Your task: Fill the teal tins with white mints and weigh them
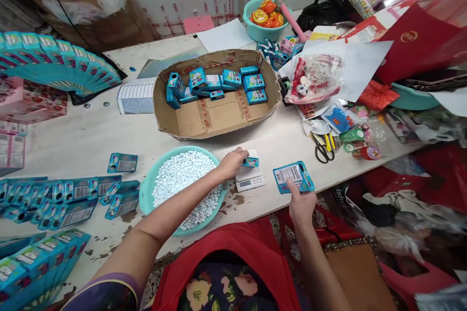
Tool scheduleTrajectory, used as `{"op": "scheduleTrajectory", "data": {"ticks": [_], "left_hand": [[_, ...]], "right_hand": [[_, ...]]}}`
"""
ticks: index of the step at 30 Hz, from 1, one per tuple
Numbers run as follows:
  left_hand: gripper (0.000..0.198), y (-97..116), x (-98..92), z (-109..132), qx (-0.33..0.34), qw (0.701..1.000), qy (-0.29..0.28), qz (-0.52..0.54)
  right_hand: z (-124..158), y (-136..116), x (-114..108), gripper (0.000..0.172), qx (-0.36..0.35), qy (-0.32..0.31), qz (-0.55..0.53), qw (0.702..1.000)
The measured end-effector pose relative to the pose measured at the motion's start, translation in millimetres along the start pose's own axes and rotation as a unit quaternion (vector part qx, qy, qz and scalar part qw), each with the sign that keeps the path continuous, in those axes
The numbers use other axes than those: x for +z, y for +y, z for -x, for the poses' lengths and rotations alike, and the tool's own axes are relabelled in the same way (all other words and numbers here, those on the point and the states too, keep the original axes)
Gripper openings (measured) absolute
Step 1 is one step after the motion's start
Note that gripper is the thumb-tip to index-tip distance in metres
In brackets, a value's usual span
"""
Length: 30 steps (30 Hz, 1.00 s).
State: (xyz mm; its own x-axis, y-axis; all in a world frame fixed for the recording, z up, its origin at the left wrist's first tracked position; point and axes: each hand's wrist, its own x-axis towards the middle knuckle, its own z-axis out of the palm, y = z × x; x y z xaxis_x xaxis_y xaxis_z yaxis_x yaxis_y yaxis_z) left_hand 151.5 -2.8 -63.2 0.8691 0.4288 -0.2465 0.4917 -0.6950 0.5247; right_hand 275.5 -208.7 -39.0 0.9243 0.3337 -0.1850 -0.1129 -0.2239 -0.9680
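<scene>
My left hand (pixel 231 163) reaches over the rim of a teal basin (pixel 146 192) of small white candies (pixel 184 180) and pinches a small blue box (pixel 251 162) that sits on a little white scale (pixel 250 181). My right hand (pixel 301 204) holds a flat blue carton (pixel 294 177) just right of the scale, thumb on its printed face. Beyond them stands a shallow cardboard tray (pixel 215 119) with several small blue boxes (pixel 222 82) along its back wall.
Flat blue cartons lie fanned at the left (pixel 62 201) and stacked at far left (pixel 54 60). Scissors (pixel 323 148), bagged toys (pixel 314 77), papers and a teal bowl of toys (pixel 266 17) crowd the right side. The table edge runs close in front of me.
</scene>
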Motion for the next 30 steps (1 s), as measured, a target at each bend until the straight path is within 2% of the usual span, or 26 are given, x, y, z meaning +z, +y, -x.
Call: {"op": "scheduleTrajectory", "data": {"ticks": [3,6,8,12,15,18,21,23,25,28,30], "left_hand": [[0.032,-0.9,-1.6,-0.8,0.0,1.0,0.003,0.024],[0.027,-0.4,-0.4,-0.3,-0.016,0.999,0.036,0.029],[0.02,0.5,2.3,2.7,-0.022,0.998,0.05,-0.006],[0.025,3.1,9.1,13.4,-0.018,0.994,0.03,-0.101],[0.028,7.8,12.8,17.7,-0.021,0.994,0.051,-0.09],[0.026,18.1,19.4,10.1,-0.001,0.994,0.085,-0.071],[0.02,29.0,29.4,-7.1,0.024,0.993,0.092,-0.071],[0.018,29.9,32.5,-16.1,0.032,0.994,0.098,-0.032],[0.016,22.5,29.5,-17.4,0.019,0.99,0.122,0.069],[0.013,0.5,16.5,-5.9,-0.044,0.957,0.142,0.251],[0.021,-10.9,10.4,4.4,-0.091,0.95,0.112,0.277]], "right_hand": [[-1.5,1.2,3.0,0.052,-0.001,-0.009,-0.013,1.0],[-1.2,1.0,5.8,0.049,0.001,-0.02,-0.008,1.0],[-0.8,1.4,6.7,0.049,0.006,-0.023,-0.006,1.0],[-0.8,4.8,7.7,0.051,0.02,-0.022,-0.004,1.0],[-1.0,8.5,9.4,0.051,0.025,-0.022,-0.002,0.999],[-0.2,11.5,12.1,0.05,0.018,-0.021,-0.001,1.0],[1.2,13.1,13.8,0.05,0.015,-0.017,0.012,1.0],[1.4,14.8,12.7,0.051,0.018,-0.017,0.014,1.0],[0.2,18.2,9.4,0.052,0.018,-0.015,0.006,1.0],[-3.4,26.6,3.0,0.051,0.013,-0.007,-0.004,1.0],[-5.8,32.1,0.8,0.052,0.013,-0.003,-0.006,1.0]]}}
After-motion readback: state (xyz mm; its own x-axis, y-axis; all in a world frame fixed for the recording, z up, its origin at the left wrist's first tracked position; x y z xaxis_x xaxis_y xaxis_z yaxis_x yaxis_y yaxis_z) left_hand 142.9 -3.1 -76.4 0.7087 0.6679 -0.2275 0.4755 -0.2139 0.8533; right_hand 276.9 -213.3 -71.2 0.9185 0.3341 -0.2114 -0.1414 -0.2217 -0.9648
